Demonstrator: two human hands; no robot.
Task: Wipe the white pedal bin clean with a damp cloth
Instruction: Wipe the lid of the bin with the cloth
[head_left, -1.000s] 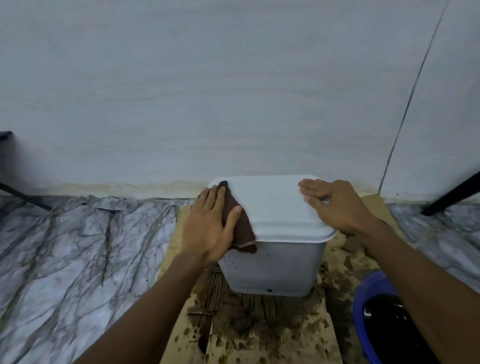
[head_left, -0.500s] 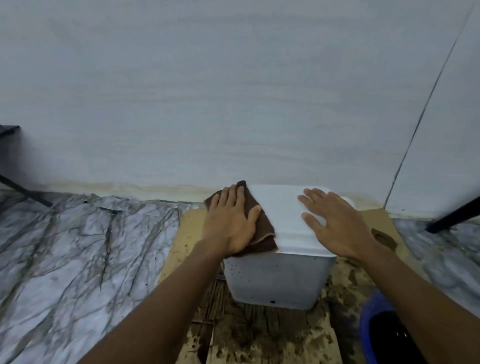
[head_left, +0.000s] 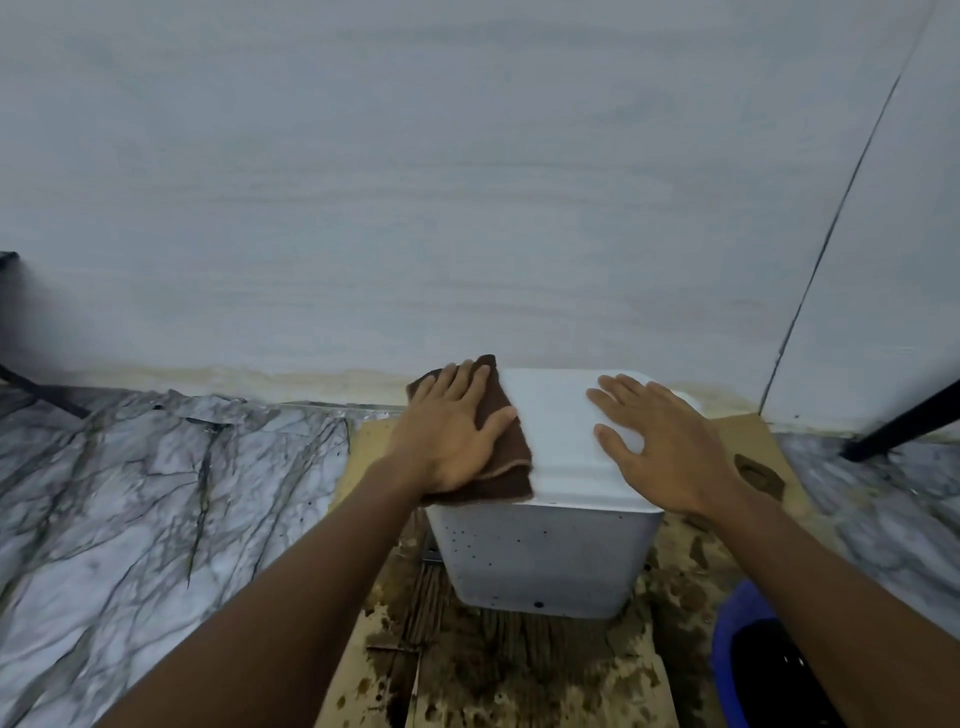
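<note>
Since the earlier frames, the left hand (head_left: 451, 431) has carried the dark brown folded cloth (head_left: 501, 457) from the lid's left edge up onto its top, and the right hand (head_left: 657, 441) has slid from the far right edge to lie flat over the right half.

Left hand: fingers extended and spread, palm pressing the cloth down on the left part of the lid — a flat press, not a pinch. Right hand: open, fingers splayed, resting on the lid with nothing in it, apparently steadying the bin.

White rectangular plastic pedal bin (head_left: 545, 556): upright on a stained brown cardboard sheet (head_left: 519, 670), close to the pale grey wall (head_left: 467, 182), lid shut. No pedal can be made out from this view.

Progress, as judged: wiping of the lid is under way; the bare strip between the hands looks clean and white. The front wall carries many small dark specks, so the body appears not yet wiped — the sides and back cannot be assessed.

Count: one bin, one cloth, two hands, one cardboard sheet, one blue round bucket (head_left: 748, 639) cut off at the lower right edge just beside the bin, and marble-patterned grey flooring (head_left: 156, 493) on either side.
</note>
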